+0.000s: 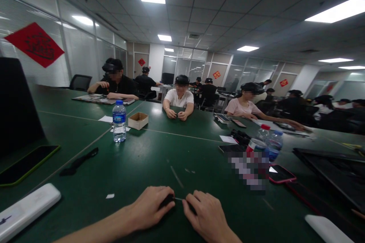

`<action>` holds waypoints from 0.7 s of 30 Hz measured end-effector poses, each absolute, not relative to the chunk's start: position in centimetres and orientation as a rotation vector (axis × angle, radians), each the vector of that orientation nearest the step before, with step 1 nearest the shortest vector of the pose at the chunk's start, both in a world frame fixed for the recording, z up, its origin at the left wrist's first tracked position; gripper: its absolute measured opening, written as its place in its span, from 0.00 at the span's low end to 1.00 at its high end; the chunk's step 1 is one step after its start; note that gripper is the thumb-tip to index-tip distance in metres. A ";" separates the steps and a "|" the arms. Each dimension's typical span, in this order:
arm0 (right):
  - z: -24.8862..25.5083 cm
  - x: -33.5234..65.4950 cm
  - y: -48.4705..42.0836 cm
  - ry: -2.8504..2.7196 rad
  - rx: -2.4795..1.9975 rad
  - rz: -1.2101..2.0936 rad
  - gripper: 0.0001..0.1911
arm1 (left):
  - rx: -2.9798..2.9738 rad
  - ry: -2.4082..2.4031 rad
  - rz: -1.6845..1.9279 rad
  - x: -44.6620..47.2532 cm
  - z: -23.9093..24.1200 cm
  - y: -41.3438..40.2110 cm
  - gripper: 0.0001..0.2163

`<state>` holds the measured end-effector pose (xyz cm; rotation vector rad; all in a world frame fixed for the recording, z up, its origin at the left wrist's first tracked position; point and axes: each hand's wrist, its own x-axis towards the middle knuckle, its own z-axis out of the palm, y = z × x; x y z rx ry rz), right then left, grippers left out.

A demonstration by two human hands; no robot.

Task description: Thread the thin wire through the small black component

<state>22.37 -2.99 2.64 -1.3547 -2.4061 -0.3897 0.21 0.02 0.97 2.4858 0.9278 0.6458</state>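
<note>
Holding a thin, pale strip point(178, 199) between left hand point(154, 205) and right hand point(207, 214), low over a green table point(137, 167). Farther out on the left, a blue-capped water bottle point(119, 123) near an open box point(138, 122); on the right, 2 bottles, a red-capped bottle point(259, 141) and a blue-capped bottle point(275, 146), near a pink-edged phone point(283, 174). Opposite, a seated person in white point(179, 100).
</note>
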 end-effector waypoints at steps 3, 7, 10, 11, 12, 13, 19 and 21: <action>2.6 22.3 -3.1 -2.398 -1.340 -0.391 0.12 | 2.506 0.915 0.631 0.2 0.8 0.0 0.10; 2.3 22.3 -3.2 -2.367 -1.323 -0.388 0.12 | 2.528 0.911 0.608 0.2 0.6 0.1 0.11; 2.1 22.4 -3.4 -2.331 -1.318 -0.366 0.12 | 2.547 0.902 0.592 0.2 0.7 0.0 0.11; 2.0 22.4 -3.4 -2.323 -1.313 -0.354 0.12 | 2.555 0.897 0.589 0.2 0.7 0.0 0.10; 2.0 22.4 -3.4 -2.317 -1.307 -0.341 0.12 | 2.564 0.893 0.587 0.2 0.8 -0.1 0.10; 1.9 22.5 -3.5 -2.316 -1.300 -0.330 0.12 | 2.574 0.890 0.585 0.1 0.9 -0.1 0.10; 2.0 22.9 -3.1 -2.312 -1.255 -0.328 0.13 | 2.611 0.907 0.565 -0.1 1.2 -0.3 0.12; 2.1 22.9 -3.2 -2.304 -1.252 -0.329 0.13 | 2.610 0.904 0.566 -0.1 1.2 -0.3 0.12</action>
